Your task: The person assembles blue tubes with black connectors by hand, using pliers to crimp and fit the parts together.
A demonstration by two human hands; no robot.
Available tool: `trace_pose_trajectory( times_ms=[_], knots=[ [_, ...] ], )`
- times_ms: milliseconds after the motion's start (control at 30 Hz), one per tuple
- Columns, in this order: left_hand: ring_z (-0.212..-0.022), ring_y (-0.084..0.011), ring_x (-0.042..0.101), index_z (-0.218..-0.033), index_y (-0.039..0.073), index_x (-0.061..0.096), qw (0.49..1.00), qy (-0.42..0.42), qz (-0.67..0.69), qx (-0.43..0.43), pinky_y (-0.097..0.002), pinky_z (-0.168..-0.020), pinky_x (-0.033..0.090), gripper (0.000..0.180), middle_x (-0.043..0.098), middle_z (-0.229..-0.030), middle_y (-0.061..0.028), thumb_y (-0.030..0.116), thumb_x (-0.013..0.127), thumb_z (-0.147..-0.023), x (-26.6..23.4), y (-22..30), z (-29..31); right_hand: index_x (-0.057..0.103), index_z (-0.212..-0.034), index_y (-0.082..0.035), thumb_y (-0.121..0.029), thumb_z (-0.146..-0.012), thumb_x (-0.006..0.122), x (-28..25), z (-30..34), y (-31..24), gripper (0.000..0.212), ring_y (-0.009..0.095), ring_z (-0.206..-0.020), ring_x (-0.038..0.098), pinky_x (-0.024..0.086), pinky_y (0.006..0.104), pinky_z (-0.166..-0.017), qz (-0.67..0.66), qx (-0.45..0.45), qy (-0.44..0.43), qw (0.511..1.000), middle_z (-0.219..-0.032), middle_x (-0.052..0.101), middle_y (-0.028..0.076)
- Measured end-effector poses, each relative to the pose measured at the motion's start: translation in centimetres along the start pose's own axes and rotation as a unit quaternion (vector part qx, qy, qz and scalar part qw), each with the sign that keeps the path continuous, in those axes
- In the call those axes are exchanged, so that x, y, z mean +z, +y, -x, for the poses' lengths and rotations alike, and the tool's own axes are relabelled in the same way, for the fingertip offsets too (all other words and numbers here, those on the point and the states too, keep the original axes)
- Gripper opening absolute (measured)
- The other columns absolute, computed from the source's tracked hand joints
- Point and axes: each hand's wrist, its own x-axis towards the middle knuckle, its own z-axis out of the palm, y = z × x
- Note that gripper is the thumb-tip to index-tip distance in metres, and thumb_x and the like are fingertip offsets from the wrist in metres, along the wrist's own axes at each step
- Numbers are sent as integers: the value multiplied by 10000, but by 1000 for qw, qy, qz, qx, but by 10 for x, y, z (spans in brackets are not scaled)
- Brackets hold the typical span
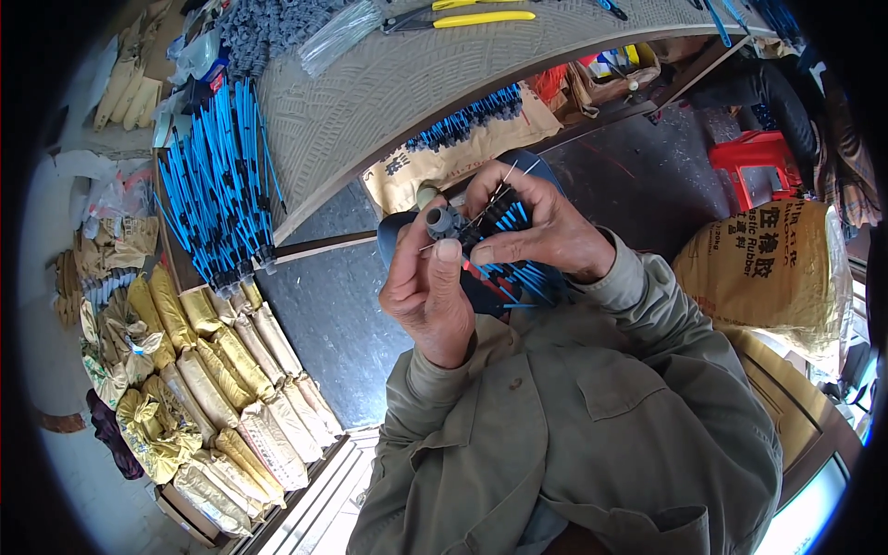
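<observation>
My left hand (433, 303) is closed in front of my lap, with a grey, round, hollow plastic fitting (440, 220) pinched between thumb and fingers. Beside it, my right hand (560, 233) curls its thumb and fingers around a cluster of black pieces with thin metal wires sticking out. The two hands almost meet, and the dark parts between them are too small to tell apart. Below my right hand lie several blue cables (525, 279) in my lap. How they join the pieces I hold is hidden.
Blue cables with black ends (217, 185) hang over the left table edge. Yellow-handled pliers (481, 18) and grey fittings (268, 37) lie on the table (324, 120). Packed bags (222, 370) are stacked at left. A red stool (754, 165) and a large sack (763, 273) stand at right.
</observation>
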Motion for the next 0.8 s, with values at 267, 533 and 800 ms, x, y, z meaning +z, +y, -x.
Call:
trace_pose_trajectory(
  times_ms=[267, 533, 800],
  knots=[
    [-951, -196, 571, -1178, -102, 474, 999, -22, 33, -29, -322, -862, 451, 398, 583, -1057, -158, 193, 509, -913, -4, 3, 1, 538, -979, -30, -115, -753, 713, 1, 12, 8, 298, 80, -906, 480, 385, 238, -793, 23, 28, 25, 999, -925, 547, 19],
    [-947, -180, 554, -1146, -100, 500, 990, -62, 108, -60, -308, -873, 423, 424, 588, -1025, -150, 238, 545, -894, -8, 7, -4, 562, -1013, 7, -100, -793, 684, 1, 16, 5, 273, 46, -794, 491, 420, 220, -690, 135, -27, 16, 990, -843, 587, 3],
    [-938, -175, 543, -1132, -101, 506, 987, -96, 110, -67, -306, -862, 421, 476, 578, -1026, -144, 300, 558, -881, -13, -2, -7, 541, -1023, -3, -127, -809, 663, -14, 5, 2, 276, 61, -834, 472, 392, 231, -727, 70, 52, -76, 993, -899, 552, 7]
  ],
)
